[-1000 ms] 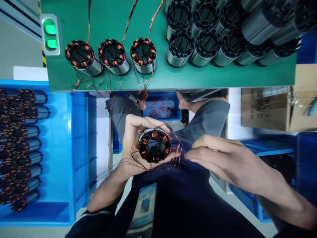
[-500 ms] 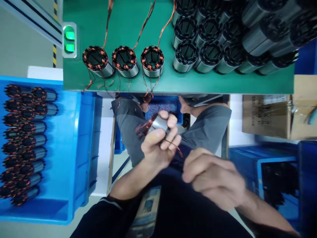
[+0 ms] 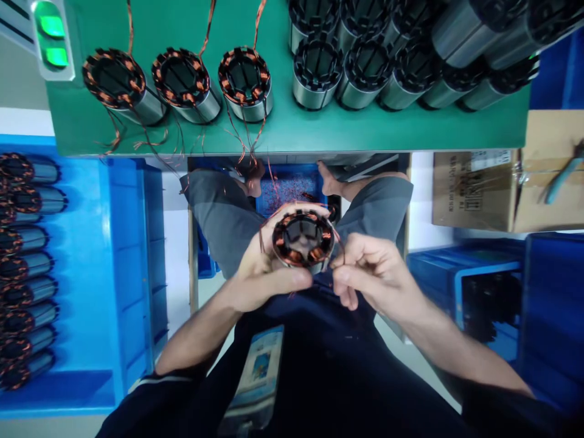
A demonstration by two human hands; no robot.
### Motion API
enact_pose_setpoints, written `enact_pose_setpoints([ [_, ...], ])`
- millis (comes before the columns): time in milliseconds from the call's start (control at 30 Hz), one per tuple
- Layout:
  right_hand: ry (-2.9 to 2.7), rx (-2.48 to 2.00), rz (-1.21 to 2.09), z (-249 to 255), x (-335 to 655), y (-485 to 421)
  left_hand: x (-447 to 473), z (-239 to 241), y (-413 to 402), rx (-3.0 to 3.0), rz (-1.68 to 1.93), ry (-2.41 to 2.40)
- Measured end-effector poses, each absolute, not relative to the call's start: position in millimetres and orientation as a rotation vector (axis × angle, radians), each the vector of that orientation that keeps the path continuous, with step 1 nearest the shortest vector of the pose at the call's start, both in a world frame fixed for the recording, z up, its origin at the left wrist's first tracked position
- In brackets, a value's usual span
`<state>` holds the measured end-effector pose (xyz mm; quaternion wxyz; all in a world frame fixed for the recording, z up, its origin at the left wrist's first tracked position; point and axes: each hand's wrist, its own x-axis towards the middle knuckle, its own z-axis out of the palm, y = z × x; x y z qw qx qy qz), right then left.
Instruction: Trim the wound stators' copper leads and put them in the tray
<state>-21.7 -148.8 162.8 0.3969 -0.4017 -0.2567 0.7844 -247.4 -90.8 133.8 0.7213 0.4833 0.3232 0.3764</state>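
My left hand (image 3: 264,267) is wrapped round a motor stator (image 3: 303,240), a metal cylinder with copper windings in a black slotted end. Its open end faces up toward me, over my lap. Thin copper wires stick out round its rim. At its right side, my right hand (image 3: 369,271) pinches a copper wire (image 3: 342,250) between thumb and fingers. On the green bench beyond stand three wound stators, the nearest to my hands being the right one (image 3: 245,85), with wires trailing from them.
Unwound stators (image 3: 318,72) stand in rows at the bench's (image 3: 283,137) right. To the left, a blue crate (image 3: 86,261) holds several wound stators. Wire scraps lie in a blue bin (image 3: 292,182) between the feet. Pliers (image 3: 563,179) rest on a cardboard box (image 3: 474,191) at right.
The stator has turned from lying sideways to showing its wound end upward. My right hand has moved in to its wire. The view has shifted closer to the bench and rightward.
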Motion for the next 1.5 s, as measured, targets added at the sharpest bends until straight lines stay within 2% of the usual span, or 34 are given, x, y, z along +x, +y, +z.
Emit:
enact_pose_setpoints([
  [100,-0.735,-1.061,1.899,159,-23,-159,-227,131,-111,0.457,0.732,0.640],
  [167,-0.896,-1.129,1.790,162,-22,-159,-216,126,-120,0.277,0.682,0.614],
  [300,-1.347,-1.147,1.474,178,-14,-147,-214,115,-122,0.337,0.731,0.574],
  [400,-1.490,-1.202,1.341,192,-8,-139,-226,113,-116,0.409,0.756,0.657],
  [567,-1.519,-1.261,1.428,188,-16,-145,-242,111,-116,0.473,0.686,0.753],
  [700,-1.632,-1.188,1.581,132,-24,-165,-240,101,-120,0.711,0.881,0.830],
  [833,-1.843,-1.389,1.641,88,3,-164,-245,107,-113,1.177,1.004,0.892],
  [933,-1.533,-1.453,1.783,108,24,-136,-253,124,-107,1.411,0.888,0.855],
  [1000,-1.267,-1.305,1.929,137,26,-113,-255,137,-104,1.471,0.780,0.812],
  [1133,-1.198,-1.130,2.178,181,15,-87,-252,153,-104,1.476,0.591,0.746],
  [1200,-1.253,-1.129,2.183,189,12,-85,-251,154,-106,1.484,0.521,0.727],
  [1267,-1.362,-1.147,2.068,191,14,-88,-251,151,-110,1.527,0.576,0.696],
  [1367,-1.447,-1.214,1.861,185,19,-95,-252,140,-113,1.639,0.892,0.709],
  [1500,-1.326,-1.318,1.783,165,31,-103,-250,130,-109,1.774,1.111,0.832],
])
